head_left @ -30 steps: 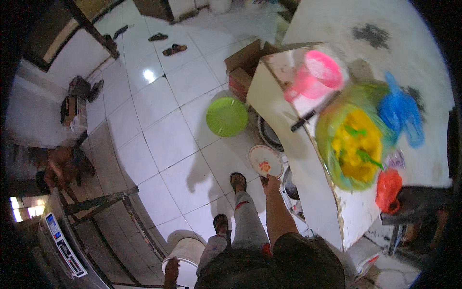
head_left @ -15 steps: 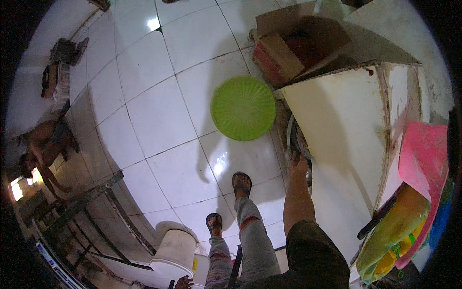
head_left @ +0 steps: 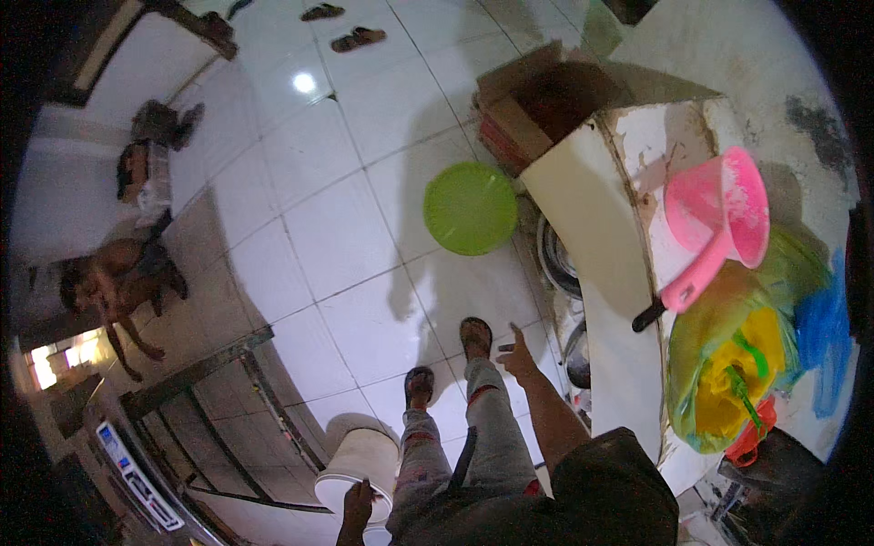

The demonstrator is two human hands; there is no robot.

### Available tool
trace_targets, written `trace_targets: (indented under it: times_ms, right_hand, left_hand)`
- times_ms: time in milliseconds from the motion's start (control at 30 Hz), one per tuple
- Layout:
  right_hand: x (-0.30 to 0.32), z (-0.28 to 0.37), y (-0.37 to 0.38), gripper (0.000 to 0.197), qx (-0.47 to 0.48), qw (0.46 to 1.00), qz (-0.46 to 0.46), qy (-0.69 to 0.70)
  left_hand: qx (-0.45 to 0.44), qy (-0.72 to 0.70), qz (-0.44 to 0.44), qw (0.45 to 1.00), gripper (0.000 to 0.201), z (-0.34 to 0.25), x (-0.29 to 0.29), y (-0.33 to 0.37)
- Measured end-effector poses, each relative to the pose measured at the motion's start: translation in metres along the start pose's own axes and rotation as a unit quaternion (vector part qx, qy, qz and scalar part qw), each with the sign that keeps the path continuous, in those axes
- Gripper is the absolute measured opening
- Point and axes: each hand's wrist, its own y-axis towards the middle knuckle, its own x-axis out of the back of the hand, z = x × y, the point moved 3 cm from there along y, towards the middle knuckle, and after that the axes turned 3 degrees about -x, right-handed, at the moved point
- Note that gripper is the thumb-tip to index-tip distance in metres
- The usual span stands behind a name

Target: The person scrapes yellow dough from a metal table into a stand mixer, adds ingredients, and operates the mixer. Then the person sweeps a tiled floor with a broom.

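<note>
My right hand [head_left: 517, 353] hangs in the air beside my right leg, fingers apart, holding nothing. It is nearest the low shelf under the pale counter [head_left: 583, 200], where round metal pots [head_left: 557, 257] stand partly hidden. Further ahead, a round ribbed green plastic basin or cover [head_left: 471, 208] rests on the floor tiles. My left hand [head_left: 360, 502] is low at my left, in front of a white bucket [head_left: 357, 452]; its fingers are dark and mostly hidden. On the counter at right, a pink dipper [head_left: 715, 209] lies near a black handle [head_left: 648, 315].
A greenish plastic bag [head_left: 692, 400] with yellow contents sits on the counter. An open cardboard box [head_left: 514, 136] stands beyond it on the floor. At left are a dark metal frame [head_left: 259, 391] and another person [head_left: 118, 273], bent down. Sandals [head_left: 358, 39] lie far ahead.
My right hand has drawn back from the metal pot on the low shelf, toward my leg. My left hand has come up further into view by the bucket. The whole view has shifted.
</note>
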Motion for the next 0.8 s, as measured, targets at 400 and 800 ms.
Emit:
trace_targets:
  times_ms: [400, 800]
  right_hand:
    - [-0.006, 0.179, -0.227, 0.067, 0.067, 0.99, 0.105, 0.06]
    - [0.075, 0.208, -0.446, 0.067, 0.128, 0.745, -0.009, 0.654]
  left_hand:
    - [-0.548, 0.288, -0.162, 0.768, 0.041, -0.167, 0.061, 0.001]
    - [-0.842, 0.241, 0.208, 0.435, 0.055, -0.271, -0.196, -0.243]
